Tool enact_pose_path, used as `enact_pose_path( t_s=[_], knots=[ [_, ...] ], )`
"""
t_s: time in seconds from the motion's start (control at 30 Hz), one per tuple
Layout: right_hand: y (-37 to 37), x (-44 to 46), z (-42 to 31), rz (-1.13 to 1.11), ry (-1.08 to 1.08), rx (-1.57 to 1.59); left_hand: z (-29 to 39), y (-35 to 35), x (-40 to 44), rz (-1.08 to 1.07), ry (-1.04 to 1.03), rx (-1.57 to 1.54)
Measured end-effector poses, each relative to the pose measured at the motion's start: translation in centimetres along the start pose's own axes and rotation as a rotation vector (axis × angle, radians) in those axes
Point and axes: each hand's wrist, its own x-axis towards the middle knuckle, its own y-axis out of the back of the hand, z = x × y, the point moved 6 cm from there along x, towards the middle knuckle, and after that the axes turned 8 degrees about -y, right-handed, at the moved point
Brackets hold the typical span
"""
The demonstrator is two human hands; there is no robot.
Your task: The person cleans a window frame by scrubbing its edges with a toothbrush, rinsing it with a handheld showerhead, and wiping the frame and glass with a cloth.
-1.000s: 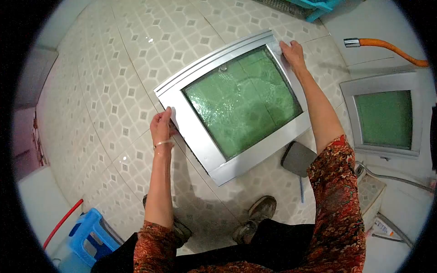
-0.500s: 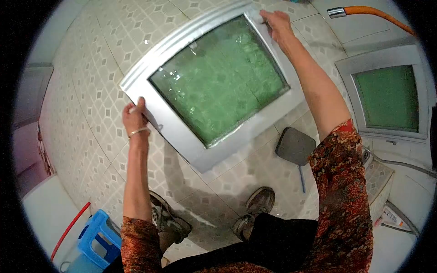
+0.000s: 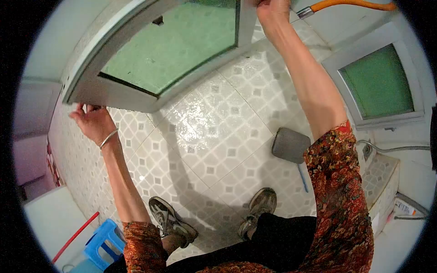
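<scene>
A glass panel [image 3: 150, 63] in a silver-grey frame stands tilted up at the upper left, partly cut off by the top of the view. The tiled floor looks green through its pane. My left hand [image 3: 94, 123], with a bracelet at the wrist, is closed on the panel's lower left corner, the fingertips partly hidden by the frame. At the panel's right side my right hand [image 3: 274, 16] grips the frame, its fingers partly beyond the view's top edge. Below the panel, the patterned tile floor [image 3: 209, 168] glistens with water.
A grey flat square thing [image 3: 291, 145] with a thin blue handle lies on the floor near my right arm. Another framed green panel [image 3: 380, 84] is at the right, below an orange hose [image 3: 350, 3] with a metal end. A blue stool [image 3: 102, 243] and red rod [image 3: 75, 236] are lower left.
The panel has gone from facing me to steeply tilted, moving up and left. My left hand has moved left and slightly down with it; both hands keep their hold.
</scene>
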Motion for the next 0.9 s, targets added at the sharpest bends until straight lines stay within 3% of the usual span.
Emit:
enact_pose_path(
  t_s=[0.03,0.1,0.13,0.23,0.3,0.33,0.37,0.4,0.43,0.47,0.5,0.53,0.57,0.63,0.7,0.73,0.83,0.87,0.9],
  knots=[
    [-0.4,-0.5,-0.4,0.026,0.005,0.01,-0.1,0.5,-0.1,0.0,-0.042,-0.007],
    [-3.5,-4.7,-1.8,0.804,-0.014,-0.06,-0.1,1.1,-1.1,-0.006,-0.136,-0.025],
    [-2.6,-5.7,-1.9,0.771,-0.019,-0.044,-0.1,1.2,-2.5,0.063,-0.136,0.031],
    [-2.7,-8.0,-3.0,0.619,0.124,-0.028,0.3,3.4,-4.8,-0.023,-0.22,0.196],
    [-2.6,-10.6,-3.6,0.655,0.032,-0.113,0.6,5.0,-8.4,0.059,-0.278,0.243],
    [-2.8,-12.5,-3.9,0.787,-0.028,-0.054,-0.7,8.9,-10.2,0.171,-0.227,0.115],
    [-3.4,-14.5,-4.2,0.917,-0.089,0.004,-0.3,8.3,-12.3,0.211,-0.165,0.12],
    [-3.9,-16.0,-4.5,0.925,-0.123,-0.034,0.2,7.4,-13.8,0.204,-0.147,0.221],
    [-4.2,-17.0,-4.8,0.934,-0.158,-0.074,0.6,7.6,-14.4,0.051,-0.169,0.314],
    [-4.3,-17.5,-4.5,0.956,-0.282,0.118,-1.0,10.2,-15.5,0.079,0.145,-0.063],
    [-4.3,-18.1,-4.8,0.927,-0.3,0.101,-2.4,11.5,-16.9,0.102,0.457,-0.445],
    [-4.0,-19.0,-4.6,0.9,-0.32,0.084,-2.0,9.3,-17.5,0.01,0.685,-0.577],
    [-3.7,-20.1,-4.4,0.874,-0.341,0.07,-1.9,9.2,-18.0,0.06,0.669,-0.216],
    [-2.9,-21.8,-4.3,0.816,-0.43,-0.069,-2.2,10.2,-19.3,-0.026,0.794,-0.145],
    [0.3,-24.1,-3.7,0.707,-0.47,-0.062,-2.4,11.0,-20.9,0.16,0.78,0.065],
    [3.0,-25.5,-3.8,0.657,-0.507,-0.13,-2.6,10.4,-21.6,0.159,0.855,0.013],
    [7.8,-28.9,-6.5,0.81,-0.607,-0.641,-4.0,11.3,-23.5,0.162,0.953,-0.03],
    [10.3,-29.7,-6.6,0.963,-0.735,-0.699,-4.4,12.1,-23.6,0.159,0.959,-0.018],
    [9.1,-29.1,-6.9,0.94,-0.785,-0.659,-4.4,12.0,-23.7,0.159,0.959,-0.007]
  ],
)
